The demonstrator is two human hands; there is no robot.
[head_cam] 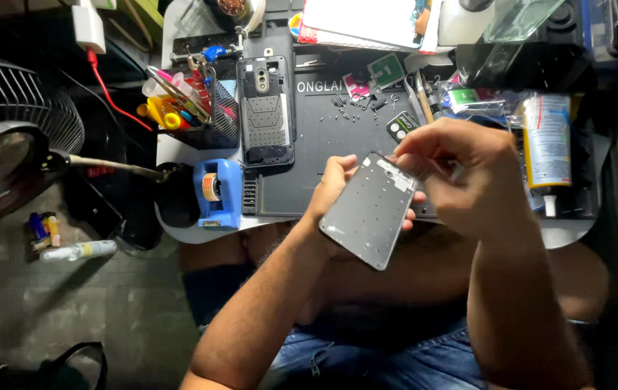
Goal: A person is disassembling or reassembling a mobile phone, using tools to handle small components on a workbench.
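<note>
Right fingertips [400, 153]: pinched together at the top corner of the dark grey phone panel [368, 211], near its pale strip; whether they grip a small part or only press on the edge cannot be told from this view.
Right hand [461, 173]: curled above the panel's upper right corner, wrist coming in from the lower right.
Left hand [334, 189]: clenched around the panel from behind and from its left edge, thumb along the side, a fingertip showing past the right edge.
Phone panel: held tilted in the air over the lap, just in front of the table's near edge, its dotted inner face turned up to the camera.
Step in hand: by my reading, fine work at the panel's top corner, either picking something off or seating it.
Next move calls for: a steady left grip and a small, careful pull or press from the right fingertips, since the part there looks tiny.
Work mat [338, 130]: dark, lies on the table beyond the hands, with loose screws [349, 108] scattered near its top.
Opened phone body [265, 108]: lies flat on the mat's left part, insides showing.
Tool cup [200, 108]: left of the phone body, full of coloured tools.
Blue tape dispenser [216, 191]: at the table's near left corner.
Glue tube [546, 141]: lies at the right of the mat.
</note>
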